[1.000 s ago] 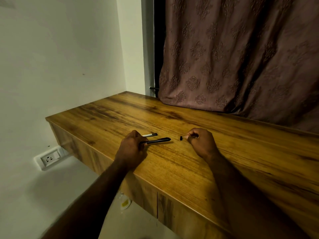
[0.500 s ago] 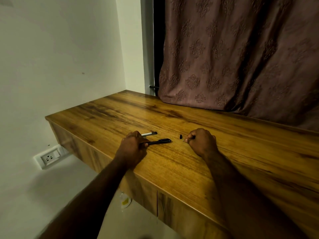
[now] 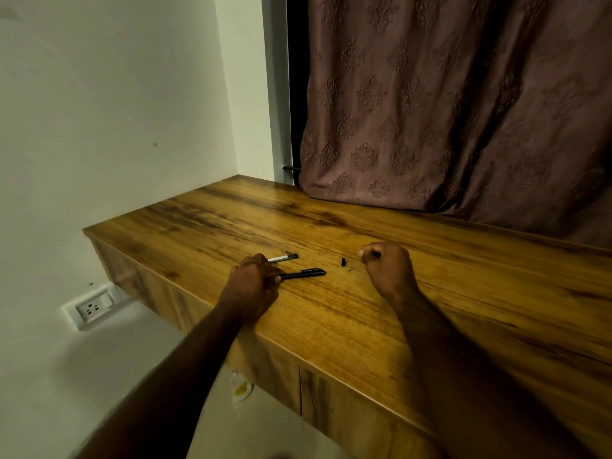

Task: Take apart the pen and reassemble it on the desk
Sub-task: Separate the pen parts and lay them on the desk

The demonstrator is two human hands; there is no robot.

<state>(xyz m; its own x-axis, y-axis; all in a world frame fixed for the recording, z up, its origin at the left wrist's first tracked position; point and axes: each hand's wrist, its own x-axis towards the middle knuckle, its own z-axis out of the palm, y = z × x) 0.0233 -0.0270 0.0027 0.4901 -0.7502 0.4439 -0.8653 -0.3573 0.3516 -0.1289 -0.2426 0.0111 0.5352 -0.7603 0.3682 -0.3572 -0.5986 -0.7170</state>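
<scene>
On the wooden desk (image 3: 463,293) my left hand (image 3: 253,283) grips one end of the black pen barrel (image 3: 304,273), which lies flat and points right. A thin silver part with a black tip (image 3: 284,258) sticks out from behind that hand; whether the hand holds it too is hidden. A small black piece (image 3: 343,262) and a tiny pale piece (image 3: 349,269) lie loose on the desk between my hands. My right hand (image 3: 387,270) rests on the desk to their right, curled into a fist, with nothing visible in it.
A brown patterned curtain (image 3: 463,111) hangs over the desk's back edge. A white wall runs along the left, with a socket (image 3: 92,308) low down. The desk's front edge runs diagonally under my forearms. A small bottle (image 3: 240,387) lies on the floor below.
My right hand set down the small black piece, then the tiny pale piece, and drew back to the right. My left hand still grips the barrel in the same spot.
</scene>
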